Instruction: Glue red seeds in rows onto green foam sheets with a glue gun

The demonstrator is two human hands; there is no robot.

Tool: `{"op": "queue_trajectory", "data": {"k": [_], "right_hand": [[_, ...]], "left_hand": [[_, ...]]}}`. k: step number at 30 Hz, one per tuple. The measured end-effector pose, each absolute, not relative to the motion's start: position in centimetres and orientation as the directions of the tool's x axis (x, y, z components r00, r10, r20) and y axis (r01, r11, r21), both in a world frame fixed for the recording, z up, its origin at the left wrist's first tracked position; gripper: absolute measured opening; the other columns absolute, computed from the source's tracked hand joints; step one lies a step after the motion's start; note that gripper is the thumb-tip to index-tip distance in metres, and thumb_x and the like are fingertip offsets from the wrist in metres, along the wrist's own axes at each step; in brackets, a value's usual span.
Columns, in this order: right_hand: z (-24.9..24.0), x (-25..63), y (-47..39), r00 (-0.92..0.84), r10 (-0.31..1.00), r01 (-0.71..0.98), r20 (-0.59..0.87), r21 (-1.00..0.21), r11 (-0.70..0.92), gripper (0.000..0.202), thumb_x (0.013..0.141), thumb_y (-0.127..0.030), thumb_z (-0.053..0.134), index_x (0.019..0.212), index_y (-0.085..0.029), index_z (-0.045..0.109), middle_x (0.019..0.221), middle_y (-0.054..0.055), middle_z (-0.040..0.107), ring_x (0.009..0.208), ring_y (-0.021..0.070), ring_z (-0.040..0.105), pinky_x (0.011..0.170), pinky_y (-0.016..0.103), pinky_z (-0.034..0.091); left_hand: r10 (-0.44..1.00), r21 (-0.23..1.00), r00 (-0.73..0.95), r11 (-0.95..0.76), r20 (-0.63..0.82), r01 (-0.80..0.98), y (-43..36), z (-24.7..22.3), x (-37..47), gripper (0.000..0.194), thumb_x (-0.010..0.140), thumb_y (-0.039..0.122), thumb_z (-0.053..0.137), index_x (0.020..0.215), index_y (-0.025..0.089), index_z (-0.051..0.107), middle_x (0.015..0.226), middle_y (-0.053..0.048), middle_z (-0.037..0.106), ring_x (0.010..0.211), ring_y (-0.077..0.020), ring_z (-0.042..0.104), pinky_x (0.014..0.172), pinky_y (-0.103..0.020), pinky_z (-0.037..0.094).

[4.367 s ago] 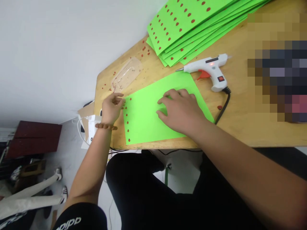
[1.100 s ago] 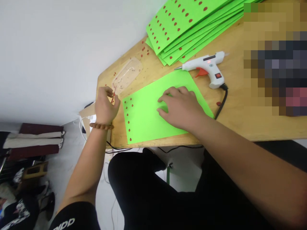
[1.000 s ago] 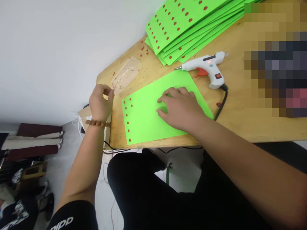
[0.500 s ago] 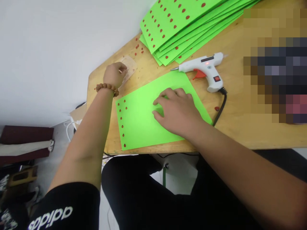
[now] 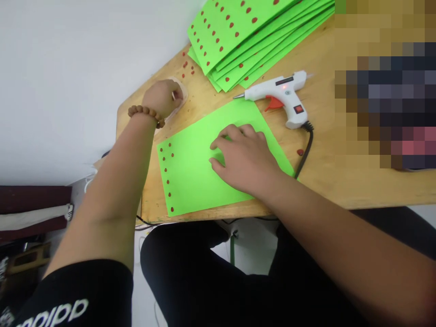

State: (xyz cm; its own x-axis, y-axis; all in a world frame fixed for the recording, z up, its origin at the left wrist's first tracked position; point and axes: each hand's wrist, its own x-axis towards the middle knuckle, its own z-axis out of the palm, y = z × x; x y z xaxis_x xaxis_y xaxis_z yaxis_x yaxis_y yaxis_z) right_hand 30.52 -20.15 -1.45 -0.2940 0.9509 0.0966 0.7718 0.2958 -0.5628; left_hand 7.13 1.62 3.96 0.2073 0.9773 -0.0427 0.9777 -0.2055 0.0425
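My left hand [image 5: 162,96], with a brown beaded bracelet [image 5: 145,111] at the wrist, reaches over a pale, see-through piece [image 5: 180,89] at the table's far left. Its fingers are curled together and largely hidden behind the hand, so I cannot see what they pinch. On a bright green sheet [image 5: 190,175], my right hand [image 5: 243,159] rests with fingers bent and thumb apart, holding nothing. Several small red dots line the sheet's left edge, and a second row starts beside them. Beyond the sheet's far right corner lies a white glue gun [image 5: 284,93] with a red trigger.
A stack of green sheets [image 5: 231,34] with red dots lies at the back. Several loose red bits [image 5: 184,64] are scattered left of it. One larger red piece [image 5: 300,152] lies near the black cord [image 5: 306,156]. The wooden table [image 5: 340,190] meets a white wall.
My left hand has shifted slightly over the pale piece, its fingers more curled. The whole view has moved a little. My right hand stays on the sheet.
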Motion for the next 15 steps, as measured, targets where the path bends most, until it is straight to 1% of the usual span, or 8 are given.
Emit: {"op": "queue_trajectory", "data": {"k": [3,5,7,8,9,11,13,15], "right_hand": [[-1.6,30.5,-20.1,-0.292,0.952,0.766,0.096,-0.573,0.292,0.035,0.106,-0.037,0.06,0.13,-0.021,0.081,0.147,0.015,0.068,0.134,0.0406,0.054,0.103,0.056,0.046],[-1.6,30.5,-20.2,-0.291,0.952,0.765,0.091,-0.575,0.289,0.035,0.107,-0.037,0.06,0.13,-0.021,0.081,0.148,0.015,0.068,0.134,0.041,0.054,0.104,0.056,0.046],[-1.5,30.5,-20.2,-0.292,0.952,0.766,0.087,-0.576,0.287,0.035,0.107,-0.037,0.06,0.129,-0.021,0.081,0.148,0.015,0.068,0.134,0.0412,0.055,0.104,0.056,0.047],[-1.5,30.5,-20.2,-0.294,0.952,0.765,0.086,-0.575,0.288,0.035,0.106,-0.037,0.06,0.128,-0.021,0.081,0.148,0.015,0.068,0.134,0.0412,0.055,0.104,0.056,0.047],[-1.4,30.5,-20.2,-0.295,0.952,0.765,0.085,-0.575,0.289,0.035,0.106,-0.037,0.059,0.128,-0.021,0.081,0.147,0.015,0.068,0.134,0.0413,0.055,0.104,0.056,0.047],[-1.4,30.4,-20.2,-0.295,0.952,0.766,0.085,-0.574,0.288,0.036,0.106,-0.037,0.059,0.129,-0.021,0.081,0.147,0.016,0.068,0.134,0.0415,0.055,0.103,0.056,0.047],[-1.4,30.4,-20.2,-0.291,0.952,0.766,0.091,-0.575,0.289,0.036,0.105,-0.037,0.059,0.129,-0.021,0.081,0.147,0.016,0.068,0.134,0.042,0.055,0.104,0.057,0.047],[-1.6,30.4,-20.2,-0.288,0.953,0.765,0.096,-0.576,0.289,0.037,0.105,-0.036,0.058,0.129,-0.022,0.081,0.147,0.015,0.068,0.134,0.0426,0.055,0.104,0.058,0.047]], "left_hand": [[0.98,0.044,0.2,-0.2,-0.009,0.979,0.1,4.7,7.0,0.004,0.1,0.018,0.072,0.104,0.017,0.074,0.109,-0.004,0.077,0.082,-0.0159,0.059,0.095,-0.038,0.054],[0.985,0.072,0.158,-0.163,0.065,0.984,-2.2,5.0,6.5,0.002,0.103,0.02,0.069,0.104,0.019,0.071,0.108,-0.004,0.077,0.085,-0.0164,0.061,0.096,-0.04,0.055],[0.986,0.12,0.133,-0.144,0.099,0.982,-5.5,5.1,5.4,0.005,0.104,0.021,0.068,0.099,0.022,0.069,0.104,-0.002,0.076,0.09,-0.0176,0.065,0.094,-0.039,0.056],[0.987,0.157,0.125,-0.139,0.096,0.978,-7.5,5.1,4.7,0.009,0.105,0.023,0.067,0.096,0.023,0.068,0.101,-0.002,0.076,0.089,-0.0177,0.067,0.09,-0.038,0.057],[0.99,0.281,0.092,-0.119,0.106,0.952,-9.5,4.9,3.9,0.009,0.103,0.024,0.069,0.094,0.024,0.068,0.101,-0.002,0.077,0.09,-0.0186,0.068,0.088,-0.038,0.057],[0.992,0.34,0.055,-0.09,0.112,0.936,-13.6,4.4,2.2,0.009,0.1,0.027,0.07,0.091,0.024,0.069,0.096,-0.003,0.076,0.088,-0.0197,0.071,0.084,-0.038,0.058],[0.997,0.461,-0.048,0.015,0.062,0.887,-17.0,3.6,0.6,0.009,0.097,0.029,0.071,0.089,0.024,0.069,0.088,-0.003,0.075,0.077,-0.0193,0.07,0.074,-0.036,0.057],[0.992,0.54,-0.117,0.078,0.037,0.838,-19.5,2.7,-0.5,0.008,0.094,0.03,0.072,0.09,0.023,0.07,0.085,-0.004,0.075,0.07,-0.0184,0.069,0.067,-0.035,0.056]]}}
